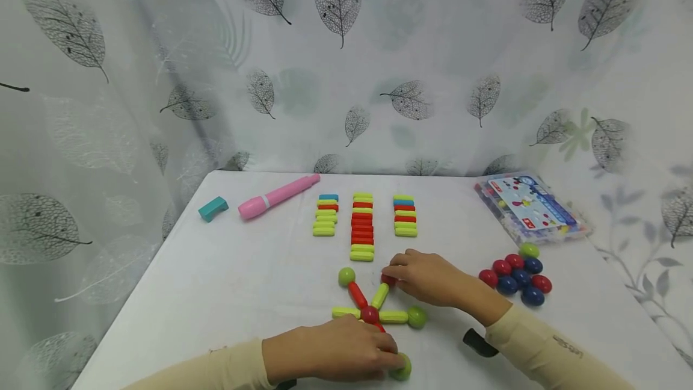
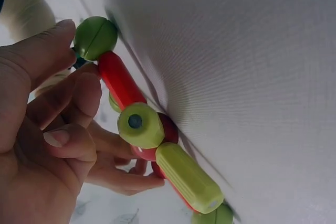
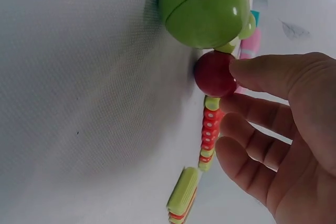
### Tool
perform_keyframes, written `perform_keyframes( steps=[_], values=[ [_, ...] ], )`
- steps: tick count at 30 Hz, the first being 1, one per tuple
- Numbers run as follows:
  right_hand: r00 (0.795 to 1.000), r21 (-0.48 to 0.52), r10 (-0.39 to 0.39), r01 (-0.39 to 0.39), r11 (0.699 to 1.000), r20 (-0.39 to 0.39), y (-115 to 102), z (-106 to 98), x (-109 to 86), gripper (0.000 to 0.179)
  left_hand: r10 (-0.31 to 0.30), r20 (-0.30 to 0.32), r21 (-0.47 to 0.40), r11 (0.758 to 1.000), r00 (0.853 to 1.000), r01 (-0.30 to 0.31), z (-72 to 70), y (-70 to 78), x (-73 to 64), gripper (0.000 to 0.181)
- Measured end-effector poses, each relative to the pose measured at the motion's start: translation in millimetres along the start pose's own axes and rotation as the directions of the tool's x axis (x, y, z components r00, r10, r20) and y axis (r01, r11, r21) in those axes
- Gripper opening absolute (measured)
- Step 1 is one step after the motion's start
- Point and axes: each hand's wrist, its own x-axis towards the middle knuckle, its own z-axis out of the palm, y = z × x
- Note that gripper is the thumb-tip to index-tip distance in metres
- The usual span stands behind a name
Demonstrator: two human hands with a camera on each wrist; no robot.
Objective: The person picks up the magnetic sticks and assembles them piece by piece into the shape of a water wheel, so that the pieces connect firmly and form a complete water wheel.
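Note:
A star of magnetic rods lies on the white table around a red centre ball (image 1: 370, 315). Its arms are red and yellow-green rods, some ending in green balls (image 1: 417, 317). At the near end, my left hand (image 1: 346, 351) holds a green ball (image 2: 95, 38) by its side, where it meets a red rod (image 2: 121, 81). My right hand (image 1: 430, 278) pinches a dark red ball (image 3: 215, 74) between thumb and fingertips, at the far end of a yellow-green rod (image 1: 381, 296). The left hand covers part of the star's near side in the head view.
Three columns of short rods (image 1: 362, 227) lie behind the star. Red, blue and green balls (image 1: 521, 278) cluster at right, before a clear plastic box (image 1: 527, 206). A pink wand-like object (image 1: 278, 196) and a teal block (image 1: 213, 209) lie at back left.

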Motion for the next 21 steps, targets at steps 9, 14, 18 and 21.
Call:
perform_keyframes(
  steps=[9,14,18,21],
  values=[
    [0.999,0.045,0.051,-0.052,0.998,0.017,2,1,-3.3,0.035,0.022,-0.01,0.012,1.0,1.0,-0.022,4.6,0.2,-3.2,0.041],
    [0.994,0.088,0.085,-0.09,0.992,0.062,2,-1,-6.0,0.027,0.034,-0.038,0.076,0.997,0.999,-0.031,6.2,0.8,-8.7,0.025],
    [0.992,0.121,0.079,-0.091,0.989,0.099,3,-5,-11.6,0.027,0.034,-0.073,0.085,0.996,0.997,-0.028,7.9,-0.5,-16.4,0.019],
    [0.991,0.141,0.055,-0.072,0.987,0.124,3,-7,-17.5,0.027,0.027,-0.088,0.071,0.997,0.996,-0.021,8.6,-2.4,-23.0,0.018]
  ],
)
